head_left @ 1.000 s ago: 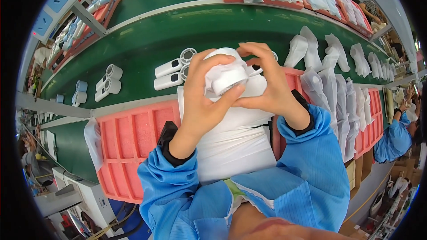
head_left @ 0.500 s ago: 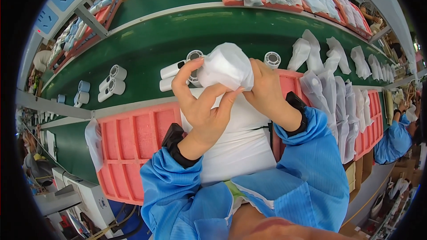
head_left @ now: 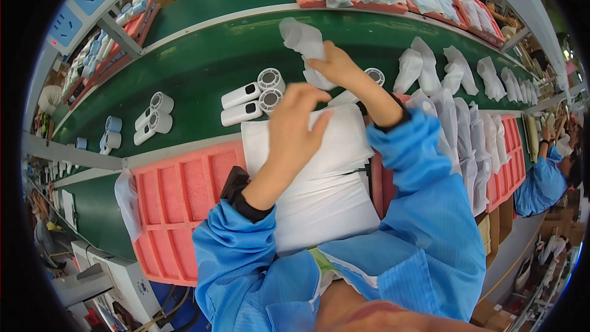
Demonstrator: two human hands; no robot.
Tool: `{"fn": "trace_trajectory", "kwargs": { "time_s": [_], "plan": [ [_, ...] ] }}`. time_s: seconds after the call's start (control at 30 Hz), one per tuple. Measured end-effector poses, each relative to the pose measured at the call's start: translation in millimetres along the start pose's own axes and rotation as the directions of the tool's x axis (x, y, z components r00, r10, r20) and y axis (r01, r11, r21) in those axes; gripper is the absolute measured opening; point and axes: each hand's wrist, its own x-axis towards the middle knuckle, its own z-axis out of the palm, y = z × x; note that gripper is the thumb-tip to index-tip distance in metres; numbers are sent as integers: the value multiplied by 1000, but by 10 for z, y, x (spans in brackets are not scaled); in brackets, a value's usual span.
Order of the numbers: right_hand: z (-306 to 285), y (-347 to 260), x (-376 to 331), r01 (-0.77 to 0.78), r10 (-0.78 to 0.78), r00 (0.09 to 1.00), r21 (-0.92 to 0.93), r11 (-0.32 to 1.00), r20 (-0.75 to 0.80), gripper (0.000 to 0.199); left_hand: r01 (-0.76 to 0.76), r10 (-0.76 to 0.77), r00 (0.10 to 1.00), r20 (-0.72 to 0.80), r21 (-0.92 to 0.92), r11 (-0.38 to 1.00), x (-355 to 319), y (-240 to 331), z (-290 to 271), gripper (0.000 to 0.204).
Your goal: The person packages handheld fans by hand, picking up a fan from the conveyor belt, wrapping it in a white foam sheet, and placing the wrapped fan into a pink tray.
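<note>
My right hand is closed around a white device in a translucent white bag, held tilted over the green bench. The bag hides most of the device's shape. My left hand, slightly blurred, is empty with its thumb and fingers apart. Below it lies a stack of flat white bags. Just beyond the left hand are two unbagged white devices, dryer-like, with round ringed ends and small dark panels. Another ringed device lies partly hidden behind my right wrist.
Pink compartment trays flank the bag stack. Several bagged devices lie on the right tray, and more bagged ones stand on the green bench. More white devices sit to the left. Loaded trays line the far shelf.
Both hands were on the bagged device. My left hand has let go and drawn back lower, while my right hand has carried it forward over the bench.
</note>
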Motion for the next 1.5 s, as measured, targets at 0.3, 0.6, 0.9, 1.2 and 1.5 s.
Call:
{"fn": "trace_trajectory", "kwargs": {
  "time_s": [0.3, 0.6, 0.9, 1.2, 1.5],
  "plan": [
    [-349, 159, 45, 78, -47, 994, -356, 931, 96, 84, -112, 33, 969, 245, 315, 943, -309, -81, 476, 27],
    [-978, 892, -375, -50, 166, 921, -316, 947, 353, 89, -226, 141, 953, 267, 320, 920, -352, -155, 577, 24],
    [-957, 859, -502, -117, 92, 990, -248, 962, -108, 63, -195, 123, 954, 273, 258, 946, -335, -139, 553, 18],
    [-1362, -52, -1053, -47, 104, 942, 184, 982, -318, 55, 253, -218, 965, 148, -285, 925, -159, -109, 289, 8],
    [-1008, -389, -1206, 433, -396, 898, 239, 869, -190, 61, 400, -415, 902, 116, -583, 707, -71, 133, -37, 6]
  ]
}}
